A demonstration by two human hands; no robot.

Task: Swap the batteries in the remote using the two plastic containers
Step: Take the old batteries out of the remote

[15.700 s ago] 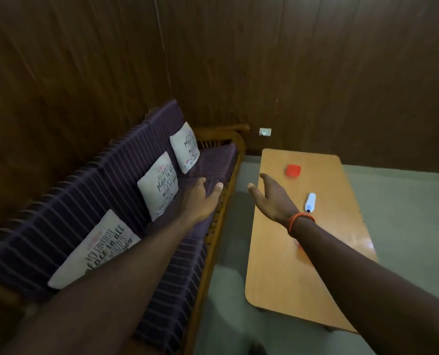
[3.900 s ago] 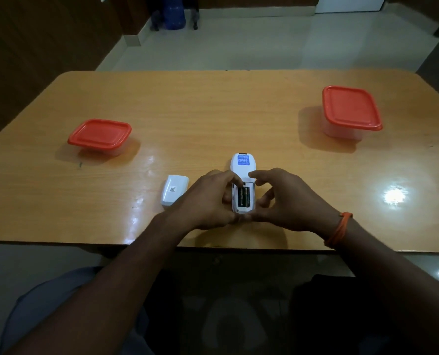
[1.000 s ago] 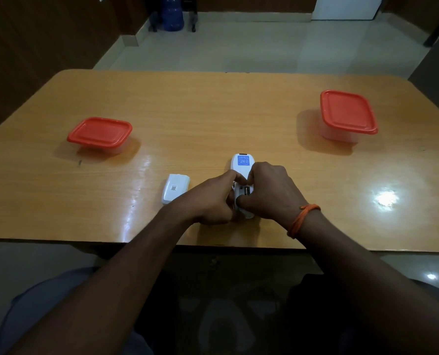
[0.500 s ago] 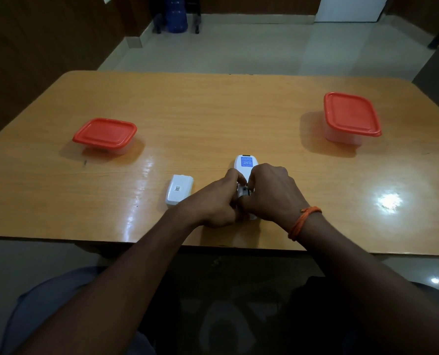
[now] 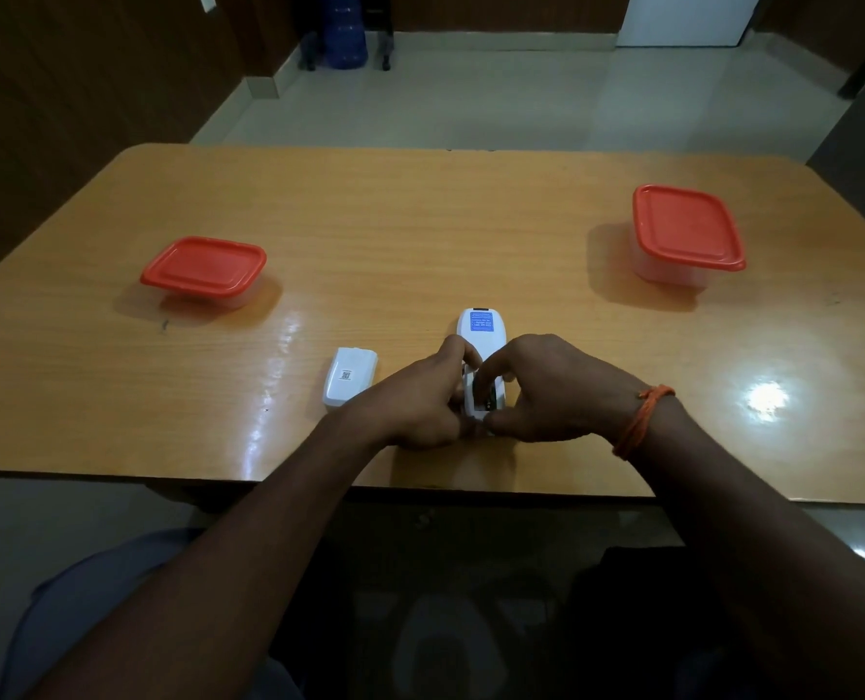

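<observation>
Near table (image 5: 420,234) edge: hands (on remote (image 5: 482,336)).

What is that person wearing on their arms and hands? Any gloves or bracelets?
No gloves: both hands are bare, and both forearms are bare with no sleeves showing. The right hand has an orange thread band wrapped around its wrist, in several thin strands. The left hand has nothing on it, and no rings or watch show.

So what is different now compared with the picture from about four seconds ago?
The right hand has closed in over the open battery bay of the remote, a fingertip now pressing into it, while the left hand keeps steadying the remote's side. No battery is visibly out yet. The battery cover, both red-lidded containers and the remote stayed in place.
</observation>
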